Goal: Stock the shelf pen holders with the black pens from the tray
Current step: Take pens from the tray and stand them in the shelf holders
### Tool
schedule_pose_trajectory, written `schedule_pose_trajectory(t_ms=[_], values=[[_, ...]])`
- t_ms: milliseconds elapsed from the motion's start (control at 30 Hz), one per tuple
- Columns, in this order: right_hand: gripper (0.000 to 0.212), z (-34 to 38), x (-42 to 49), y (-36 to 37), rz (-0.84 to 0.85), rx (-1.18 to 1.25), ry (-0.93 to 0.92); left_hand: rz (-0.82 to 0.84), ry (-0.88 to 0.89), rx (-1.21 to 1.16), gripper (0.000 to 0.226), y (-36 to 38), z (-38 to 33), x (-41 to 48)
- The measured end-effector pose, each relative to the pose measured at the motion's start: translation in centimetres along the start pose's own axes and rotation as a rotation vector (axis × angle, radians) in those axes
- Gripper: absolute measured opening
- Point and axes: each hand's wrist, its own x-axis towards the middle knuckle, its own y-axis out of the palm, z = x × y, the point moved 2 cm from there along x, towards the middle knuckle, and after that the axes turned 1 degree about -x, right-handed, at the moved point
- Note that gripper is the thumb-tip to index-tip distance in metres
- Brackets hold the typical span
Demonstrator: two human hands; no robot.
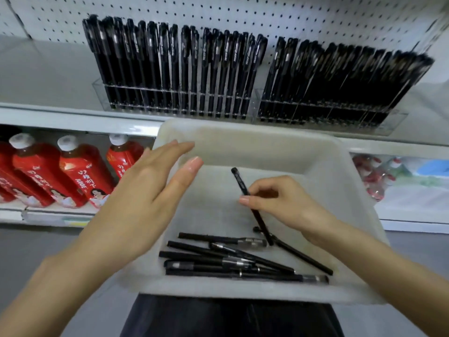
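Note:
A white plastic tray (pixel 340 181) sits low in front of me, with several black pens (pixel 226 261) piled at its near end. My right hand (pixel 279 203) pinches one black pen (pixel 243 186) by its middle, tilted up with its cap toward the shelf. My left hand (pixel 145 198) hovers flat over the tray's left rim, fingers straight, holding nothing. On the shelf above stand two clear pen holders, the left holder (pixel 102 96) and the right holder (pixel 393 122), both packed with upright black pens.
White pegboard (pixel 267 15) backs the shelf. Below the shelf edge (pixel 73 117), red drink bottles (pixel 75 176) line the lower left shelf. Packaged goods (pixel 393 176) lie on the lower right shelf. Grey floor shows at both sides.

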Motion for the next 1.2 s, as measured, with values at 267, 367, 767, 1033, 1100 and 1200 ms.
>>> schedule_pose_trajectory(t_ms=[267,367,767,1033,1100,1200], values=[[0.058,3.5,0.7,-8.9,-0.268,-0.138,-0.262,0.106,0.122,0.163,0.079,3.9,-4.7,8.5],[0.069,4.1,0.9,-12.9,-0.413,-0.229,-0.318,0.15,0.194,0.302,0.079,6.5,-5.9,10.7],[0.046,3.4,3.1,-20.4,-1.077,-0.118,-0.598,0.088,0.19,0.564,0.077,10.2,-4.0,13.8],[0.053,1.8,6.2,-20.0,-1.064,-0.131,-0.648,0.094,0.208,0.503,0.071,10.7,-3.3,14.2],[0.052,1.5,6.9,-20.0,-0.978,-0.144,-0.608,0.09,0.209,0.506,0.071,10.8,-3.2,14.3],[0.048,1.1,7.5,-19.5,-0.844,-0.307,-0.605,0.095,0.19,0.465,0.073,11.2,-3.3,14.4]])
